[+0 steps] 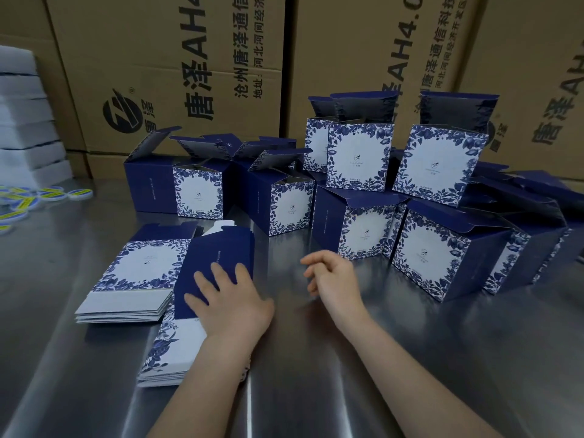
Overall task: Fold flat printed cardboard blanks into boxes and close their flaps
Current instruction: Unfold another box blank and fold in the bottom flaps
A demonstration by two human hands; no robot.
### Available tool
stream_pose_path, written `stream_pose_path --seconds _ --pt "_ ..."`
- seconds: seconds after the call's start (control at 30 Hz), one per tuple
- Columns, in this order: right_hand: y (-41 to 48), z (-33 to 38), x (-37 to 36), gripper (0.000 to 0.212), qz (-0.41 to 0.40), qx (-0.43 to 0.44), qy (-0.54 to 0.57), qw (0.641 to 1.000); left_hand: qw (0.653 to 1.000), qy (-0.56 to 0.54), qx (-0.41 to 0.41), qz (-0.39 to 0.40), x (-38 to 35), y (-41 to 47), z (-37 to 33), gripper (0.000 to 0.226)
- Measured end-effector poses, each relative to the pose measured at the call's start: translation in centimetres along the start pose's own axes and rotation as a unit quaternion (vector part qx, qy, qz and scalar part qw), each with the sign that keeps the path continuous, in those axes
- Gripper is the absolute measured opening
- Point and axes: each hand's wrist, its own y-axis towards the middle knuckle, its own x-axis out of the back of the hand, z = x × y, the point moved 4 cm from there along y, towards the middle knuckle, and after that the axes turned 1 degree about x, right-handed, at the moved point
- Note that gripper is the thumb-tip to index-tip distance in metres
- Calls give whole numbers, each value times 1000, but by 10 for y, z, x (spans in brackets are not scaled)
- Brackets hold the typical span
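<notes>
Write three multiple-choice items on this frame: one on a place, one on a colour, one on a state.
1. The left hand rests on: A a dark blue flat blank; B scissors; C a tape roll.
2. The folded boxes' plain side panels are: A red; B dark blue; C green.
3. The right hand: A grips a mug; B pinches a pen; C holds nothing.

Answers:
1 A, its fingers lie flat on the blank.
2 B, the sides beside the floral fronts are navy.
3 C, its fingers are loosely curled above the steel table.
</notes>
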Motion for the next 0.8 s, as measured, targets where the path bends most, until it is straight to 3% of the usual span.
stream_pose_path --seconds 0.47,0.8 --pt "0 -6 -1 41 52 22 -62 997 998 22 4 -52 17 0 3 41" --pt "-15 -1 -17 40 107 55 -35 992 994 -48 -8 -97 28 -8 4 36"
